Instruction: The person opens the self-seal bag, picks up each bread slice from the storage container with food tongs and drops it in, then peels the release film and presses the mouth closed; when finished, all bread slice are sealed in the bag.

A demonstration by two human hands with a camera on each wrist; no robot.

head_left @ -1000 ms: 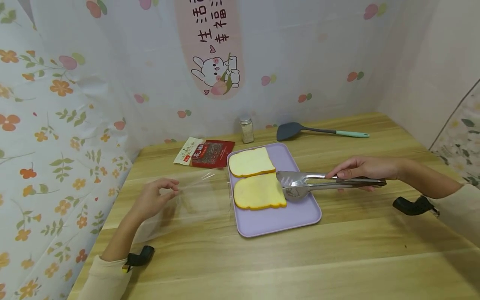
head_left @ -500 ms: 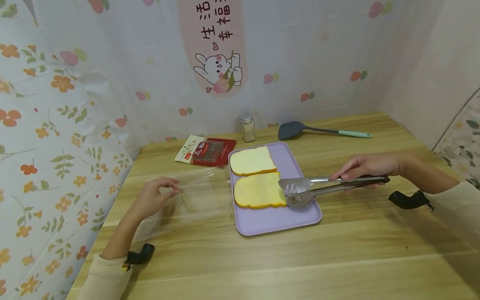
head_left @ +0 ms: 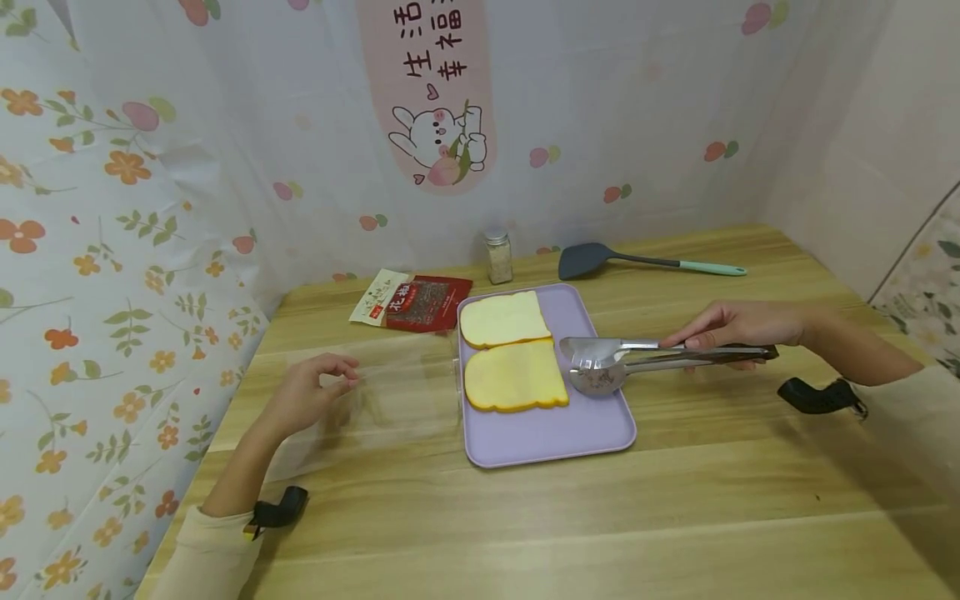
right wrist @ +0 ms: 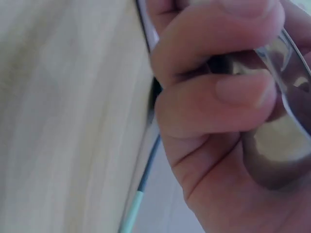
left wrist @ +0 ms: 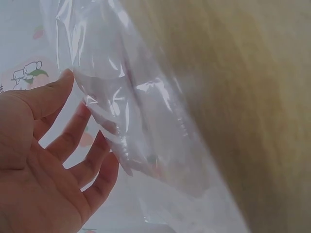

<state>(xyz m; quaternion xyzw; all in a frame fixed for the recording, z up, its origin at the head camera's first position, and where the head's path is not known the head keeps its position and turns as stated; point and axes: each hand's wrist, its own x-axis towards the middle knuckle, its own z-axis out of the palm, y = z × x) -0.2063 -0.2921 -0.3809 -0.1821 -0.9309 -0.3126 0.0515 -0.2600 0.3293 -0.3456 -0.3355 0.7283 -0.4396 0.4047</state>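
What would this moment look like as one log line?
Right hand: holds tongs | Left hand: holds clear plastic | Tray: two bread slices

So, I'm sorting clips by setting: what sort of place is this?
Perhaps a staged cooking corner rather than a working kitchen: printed sheets close in a wood-grain table, which bears a lilac tray of bread slices and a mint-handled spatula.
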